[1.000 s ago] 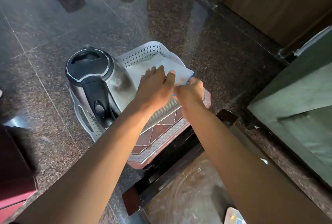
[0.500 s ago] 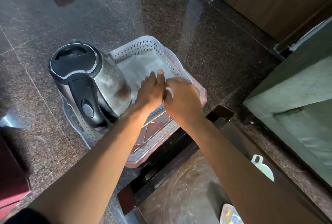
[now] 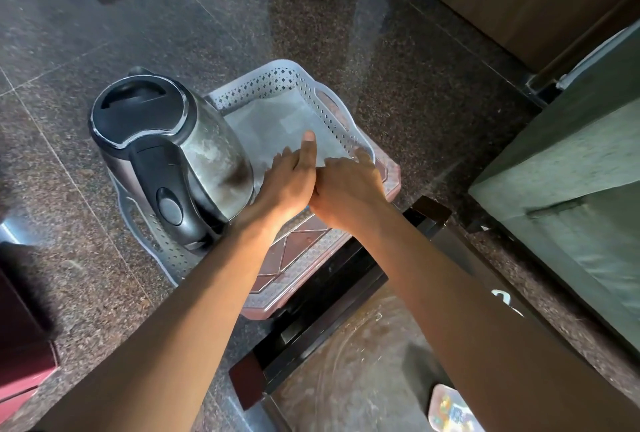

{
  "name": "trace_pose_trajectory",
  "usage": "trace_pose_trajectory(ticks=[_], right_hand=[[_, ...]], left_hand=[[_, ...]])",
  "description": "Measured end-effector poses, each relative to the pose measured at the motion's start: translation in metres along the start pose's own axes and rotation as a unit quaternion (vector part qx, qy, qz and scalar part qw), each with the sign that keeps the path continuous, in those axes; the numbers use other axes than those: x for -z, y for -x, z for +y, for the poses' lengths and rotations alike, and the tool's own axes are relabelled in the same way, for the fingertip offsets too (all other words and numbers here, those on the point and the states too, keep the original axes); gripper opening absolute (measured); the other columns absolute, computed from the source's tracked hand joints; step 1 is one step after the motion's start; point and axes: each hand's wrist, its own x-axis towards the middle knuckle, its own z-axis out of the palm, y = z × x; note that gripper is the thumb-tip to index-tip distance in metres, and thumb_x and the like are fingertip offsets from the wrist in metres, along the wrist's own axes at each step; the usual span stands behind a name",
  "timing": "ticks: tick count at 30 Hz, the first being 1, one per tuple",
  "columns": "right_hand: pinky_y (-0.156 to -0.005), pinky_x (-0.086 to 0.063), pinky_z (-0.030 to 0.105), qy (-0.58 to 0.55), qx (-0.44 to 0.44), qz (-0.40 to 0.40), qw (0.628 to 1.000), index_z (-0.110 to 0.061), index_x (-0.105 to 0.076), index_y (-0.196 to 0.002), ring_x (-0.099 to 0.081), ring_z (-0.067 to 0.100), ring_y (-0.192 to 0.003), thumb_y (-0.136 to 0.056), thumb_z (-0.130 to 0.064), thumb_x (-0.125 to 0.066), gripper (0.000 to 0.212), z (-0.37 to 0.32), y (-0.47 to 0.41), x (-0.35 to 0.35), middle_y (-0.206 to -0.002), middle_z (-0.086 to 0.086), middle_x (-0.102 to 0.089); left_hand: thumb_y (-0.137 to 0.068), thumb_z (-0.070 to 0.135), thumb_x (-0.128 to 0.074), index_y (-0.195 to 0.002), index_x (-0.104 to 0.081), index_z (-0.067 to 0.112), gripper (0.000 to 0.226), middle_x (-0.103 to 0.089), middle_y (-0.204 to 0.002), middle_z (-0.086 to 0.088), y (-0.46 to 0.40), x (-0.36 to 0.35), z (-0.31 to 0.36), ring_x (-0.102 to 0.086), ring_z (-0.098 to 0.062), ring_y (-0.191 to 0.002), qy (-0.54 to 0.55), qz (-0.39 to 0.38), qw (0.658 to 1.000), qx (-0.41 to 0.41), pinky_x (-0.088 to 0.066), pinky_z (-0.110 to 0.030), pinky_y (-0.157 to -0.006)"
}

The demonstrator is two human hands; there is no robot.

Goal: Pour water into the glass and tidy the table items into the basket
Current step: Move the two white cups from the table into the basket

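kettle (image 3: 173,158) in basket (image 3: 277,77), cloth (image 3: 277,120) right of it

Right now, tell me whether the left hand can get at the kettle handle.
Probably yes. The left hand lies on the cloth right beside the kettle, and the handle faces the person with nothing across it.

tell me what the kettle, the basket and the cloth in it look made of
The steel-bodied kettle with a black lid and handle: seemingly brushed metal with a dull, smudged sheen; lid and handle look like black plastic. The pale perforated rectangular basket: moulded plastic, judging by its punched holes. The flat white cloth: probably thin matte fabric, though it could be paper.
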Motion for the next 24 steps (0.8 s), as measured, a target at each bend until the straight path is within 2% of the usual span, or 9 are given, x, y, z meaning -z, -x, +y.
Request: trace_pose_trajectory(ticks=[5,8,10,12,13,15,16,19,24], right_hand=[[-0.131,-0.015,0.053,-0.013,-0.004,0.01,1.0,-0.023,-0.073,-0.121,-0.062,0.023,-0.131,-0.111,-0.044,-0.027,0.052,0.006,0.004,-0.004,-0.121,0.005,-0.074],[-0.133,-0.016,0.05,-0.059,-0.005,0.067,0.996,-0.018,-0.069,-0.128,-0.056,0.023,-0.141,-0.111,-0.048,-0.034,0.05,0.012,0.017,-0.006,-0.134,0.005,-0.069],[-0.133,-0.019,0.049,-0.094,-0.013,0.109,0.99,-0.018,-0.067,-0.128,-0.054,0.023,-0.142,-0.109,-0.046,-0.043,0.042,0.016,0.032,-0.007,-0.137,0.003,-0.067],[-0.132,-0.022,0.049,-0.134,-0.025,0.145,0.98,-0.017,-0.065,-0.126,-0.056,0.024,-0.138,-0.106,-0.042,-0.052,0.035,0.02,0.052,-0.01,-0.132,0.002,-0.066],[-0.132,-0.023,0.048,-0.154,-0.035,0.16,0.974,-0.017,-0.064,-0.128,-0.056,0.026,-0.137,-0.104,-0.039,-0.055,0.034,0.022,0.063,-0.011,-0.132,0.002,-0.066],[-0.128,-0.029,0.047,-0.187,-0.061,0.187,0.962,-0.014,-0.063,-0.133,-0.057,0.029,-0.137,-0.099,-0.034,-0.062,0.04,0.026,0.09,-0.016,-0.135,0.006,-0.067],[-0.125,-0.034,0.047,-0.202,-0.076,0.2,0.956,-0.012,-0.062,-0.136,-0.058,0.03,-0.136,-0.097,-0.032,-0.064,0.044,0.029,0.104,-0.02,-0.137,0.008,-0.068],[-0.117,-0.042,0.046,-0.247,-0.13,0.22,0.935,-0.01,-0.061,-0.142,-0.06,0.032,-0.132,-0.096,-0.029,-0.065,0.05,0.042,0.153,-0.037,-0.141,0.01,-0.067],[-0.114,-0.046,0.043,-0.293,-0.238,0.255,0.89,-0.012,-0.064,-0.142,-0.065,0.031,-0.127,-0.096,-0.026,-0.067,0.049,0.07,0.247,-0.074,-0.137,0.009,-0.071]], left_hand=[[-0.113,0.07,-0.01,-0.173,-0.034,0.024,0.079,-0.021,-0.185,-0.011,-0.002,-0.006,0.0,-0.012,-0.026,-0.174,0.048,0.007,0.999,-0.004,-0.007,-0.053,-0.141],[-0.114,0.068,-0.015,-0.167,-0.046,0.02,0.078,-0.039,-0.178,-0.013,-0.002,-0.01,-0.001,-0.034,-0.028,-0.167,0.06,0.038,0.997,-0.022,-0.024,-0.044,-0.135],[-0.116,0.064,-0.022,-0.152,-0.061,0.018,0.07,-0.059,-0.161,-0.013,0.004,-0.015,0.0,-0.057,-0.023,-0.138,0.046,0.092,0.994,-0.047,-0.035,-0.029,-0.109],[-0.116,0.055,-0.033,-0.127,-0.069,0.014,0.055,-0.071,-0.137,-0.015,0.014,-0.021,0.006,-0.056,-0.016,-0.11,0.048,0.147,0.983,-0.099,-0.039,-0.029,-0.095],[-0.113,0.049,-0.038,-0.122,-0.069,0.011,0.05,-0.073,-0.13,-0.014,0.021,-0.025,0.01,-0.059,-0.019,-0.11,0.055,0.165,0.975,-0.137,-0.044,-0.035,-0.099],[-0.11,0.031,-0.048,-0.134,-0.071,0.007,0.041,-0.073,-0.139,-0.01,0.036,-0.035,0.018,-0.065,-0.024,-0.13,0.053,0.191,0.953,-0.23,-0.046,-0.039,-0.117],[-0.108,0.021,-0.053,-0.138,-0.07,0.006,0.037,-0.073,-0.141,-0.008,0.045,-0.041,0.021,-0.065,-0.024,-0.135,0.052,0.203,0.936,-0.282,-0.046,-0.038,-0.12],[-0.105,0.003,-0.058,-0.135,-0.071,0.003,0.032,-0.074,-0.135,-0.007,0.076,-0.066,0.025,-0.068,-0.021,-0.131,0.065,0.19,0.9,-0.387,-0.05,-0.036,-0.118],[-0.105,0.001,-0.058,-0.135,-0.069,0.01,0.033,-0.074,-0.136,-0.002,0.128,-0.125,0.023,-0.07,-0.02,-0.131,0.102,0.067,0.91,-0.396,-0.056,-0.047,-0.115]])
